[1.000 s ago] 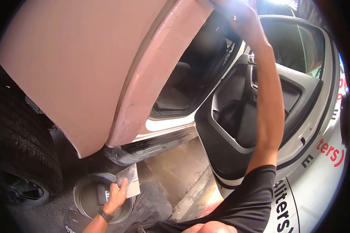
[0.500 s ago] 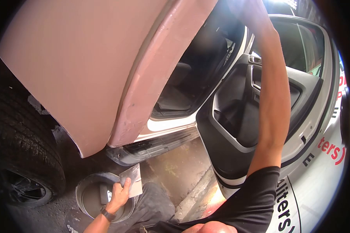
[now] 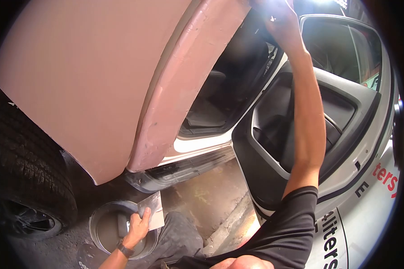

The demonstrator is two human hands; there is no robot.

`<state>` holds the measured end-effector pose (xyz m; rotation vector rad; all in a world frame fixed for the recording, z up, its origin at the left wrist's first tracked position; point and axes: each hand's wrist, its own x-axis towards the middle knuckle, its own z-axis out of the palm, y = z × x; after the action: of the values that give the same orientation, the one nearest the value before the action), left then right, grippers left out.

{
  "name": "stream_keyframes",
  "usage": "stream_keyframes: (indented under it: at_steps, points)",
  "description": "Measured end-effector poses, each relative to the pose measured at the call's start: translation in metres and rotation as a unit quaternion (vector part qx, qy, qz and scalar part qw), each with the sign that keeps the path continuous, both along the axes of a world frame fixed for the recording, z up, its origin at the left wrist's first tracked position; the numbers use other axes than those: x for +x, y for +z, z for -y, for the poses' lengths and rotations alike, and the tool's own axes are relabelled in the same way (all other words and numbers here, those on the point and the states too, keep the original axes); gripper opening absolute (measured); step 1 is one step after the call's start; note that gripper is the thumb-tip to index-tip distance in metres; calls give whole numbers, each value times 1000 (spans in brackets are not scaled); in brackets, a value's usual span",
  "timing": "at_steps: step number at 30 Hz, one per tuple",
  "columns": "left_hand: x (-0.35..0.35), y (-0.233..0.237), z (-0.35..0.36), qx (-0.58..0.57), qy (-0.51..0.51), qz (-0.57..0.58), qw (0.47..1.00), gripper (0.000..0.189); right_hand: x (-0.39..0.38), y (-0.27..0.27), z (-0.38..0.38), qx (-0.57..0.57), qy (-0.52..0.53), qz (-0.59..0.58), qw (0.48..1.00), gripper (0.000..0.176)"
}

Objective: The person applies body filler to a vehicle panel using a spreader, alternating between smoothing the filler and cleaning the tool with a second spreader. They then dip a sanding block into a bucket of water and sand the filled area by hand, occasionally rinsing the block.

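My left hand (image 3: 139,227), with a dark watch on its wrist, is closed on a thin flat rectangular sheet (image 3: 154,210), part grey and part pinkish beige. This hand hangs over a round bucket (image 3: 94,224) of murky liquid with a dark block-like thing (image 3: 123,224) in it. At the top, my right hand (image 3: 280,22) is raised by the edge of the pinkish, primer-coloured car panel (image 3: 98,76). Glare and the frame's edge hide most of its fingers. Whether it holds anything cannot be made out.
An open car door (image 3: 274,193) stands at the right, behind my raised arm. A tyre (image 3: 31,166) is at the left, under the panel. A dark side step (image 3: 184,168) runs below the door opening. White lettered sheeting (image 3: 359,233) lies at the lower right.
My right hand has come lower and a little left along the panel edge. The left hand keeps the sheet over the bucket. The whole view has shifted slightly.
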<state>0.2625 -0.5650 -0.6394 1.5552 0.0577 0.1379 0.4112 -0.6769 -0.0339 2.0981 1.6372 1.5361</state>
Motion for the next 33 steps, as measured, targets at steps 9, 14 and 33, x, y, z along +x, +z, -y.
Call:
stream_keyframes:
  at_steps: [9, 14, 33]
  points:
    - [-8, 16, 0, -1, 8, 2, 1000, 65, -27, 4, 12, -53, 97, -146, 983, 33]
    - [-10, 16, 1, -4, -12, 9, 1000, 62, -67, 10, -19, -79, -104, 166, 977, 28]
    - [-8, 10, 3, -10, -38, 6, 999, 54, -78, -28, -24, 59, -107, -105, 987, 50]
